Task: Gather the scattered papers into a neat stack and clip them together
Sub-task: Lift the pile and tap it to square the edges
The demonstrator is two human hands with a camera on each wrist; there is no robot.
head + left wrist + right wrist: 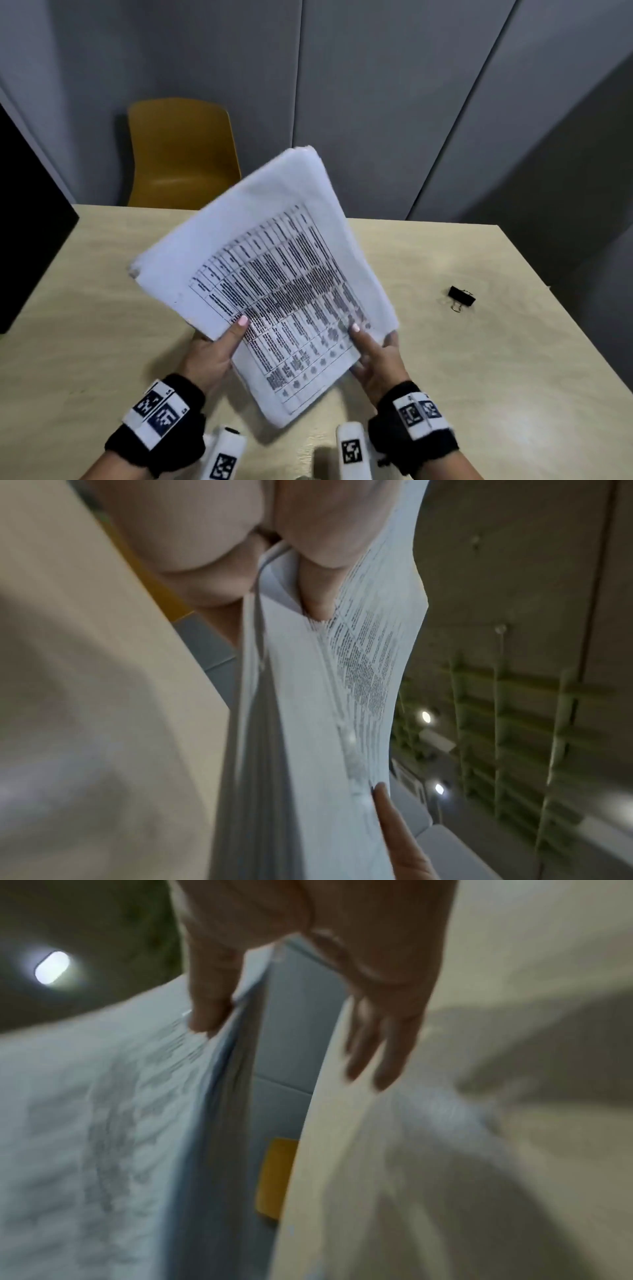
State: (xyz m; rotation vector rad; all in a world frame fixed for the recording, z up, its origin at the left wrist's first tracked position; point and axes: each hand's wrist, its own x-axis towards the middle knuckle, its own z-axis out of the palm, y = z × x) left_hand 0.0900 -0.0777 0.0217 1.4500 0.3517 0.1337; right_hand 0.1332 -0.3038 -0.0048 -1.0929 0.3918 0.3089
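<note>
A stack of white papers [270,274] with a printed table on its top sheet is lifted above the beige table [479,359], tilted up and turned slantwise. My left hand [219,346] pinches its left edge, thumb on top. My right hand [373,356] pinches its right edge, thumb on the print and fingers behind. In the left wrist view the papers [308,723] run edge-on under my thumb. The right wrist view shows the papers [137,1096] blurred, my thumb on them. A black binder clip [461,297] lies on the table to the right, away from both hands.
A yellow chair [181,154] stands behind the table's far edge. A dark panel [27,222] stands at the left. Grey wall panels [411,102] rise behind. Bare tabletop lies on both sides of the papers.
</note>
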